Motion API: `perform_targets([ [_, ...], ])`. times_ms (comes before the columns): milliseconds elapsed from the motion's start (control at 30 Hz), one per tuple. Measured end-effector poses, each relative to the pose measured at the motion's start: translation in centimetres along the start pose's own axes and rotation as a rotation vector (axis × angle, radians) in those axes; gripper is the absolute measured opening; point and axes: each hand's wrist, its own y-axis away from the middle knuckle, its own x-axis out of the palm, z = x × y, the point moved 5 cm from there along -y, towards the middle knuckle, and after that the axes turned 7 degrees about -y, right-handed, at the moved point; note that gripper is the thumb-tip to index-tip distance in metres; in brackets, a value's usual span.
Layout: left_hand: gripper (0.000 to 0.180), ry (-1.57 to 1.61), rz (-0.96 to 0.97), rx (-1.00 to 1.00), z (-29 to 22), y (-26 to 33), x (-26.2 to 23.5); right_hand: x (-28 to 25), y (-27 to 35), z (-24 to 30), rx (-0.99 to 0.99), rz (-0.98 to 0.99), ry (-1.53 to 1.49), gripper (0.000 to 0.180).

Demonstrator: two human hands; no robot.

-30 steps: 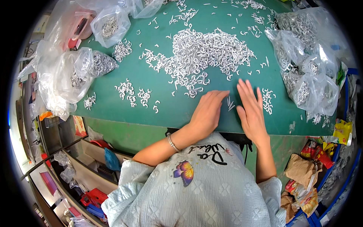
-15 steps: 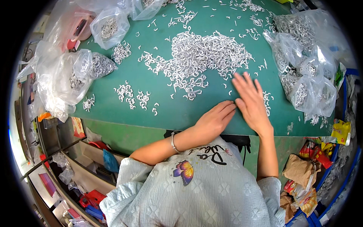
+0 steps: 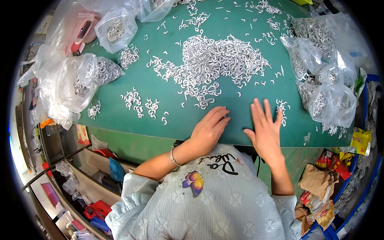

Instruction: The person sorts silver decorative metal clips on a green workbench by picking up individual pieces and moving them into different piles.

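Note:
My left hand (image 3: 209, 131), with a bangle on its wrist, rests at the near side of the green table (image 3: 232, 132). Its fingers are pressed together and curled down; whatever lies under or between the fingertips is mostly hidden. Flat on the tabletop to the right, my right hand (image 3: 265, 134) has its fingers spread and holds nothing. Its outer fingers lie close to a small cluster of curved metal pieces (image 3: 282, 110). Beyond both hands spreads a large heap of small silvery metal pieces (image 3: 220, 58), some curved, some straight. A single curved piece (image 3: 238, 94) lies between heap and hands.
Clear bags (image 3: 334, 96) of metal pieces crowd the right side; more bags (image 3: 108, 70) and a pink container (image 3: 86, 30) stand at the left. Small groups of pieces (image 3: 131, 97) lie left of the heap. Shelving (image 3: 96, 170) is below left; snack packets (image 3: 334, 162) are below right.
My left hand has moved left, away from my right hand. My right hand has drawn back toward me. Some loose pieces near the heap's right edge have shifted or gone from sight.

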Motion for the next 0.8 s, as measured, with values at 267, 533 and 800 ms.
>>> perform_targets([
  [267,0.026,-0.009,-0.023,-0.001,-0.2,-0.4,-0.4,-2.0,-0.2,-3.2,0.136,-0.278,-0.165,0.055],
  [533,0.032,-0.041,-0.033,-0.043,-0.3,-0.7,-0.6,-4.3,-0.8,-6.0,0.165,-0.432,-0.246,0.033],
  [800,0.039,-0.209,0.058,0.066,-0.9,-4.8,0.8,-3.7,-3.5,-4.5,0.084,-0.439,-0.044,0.053],
])
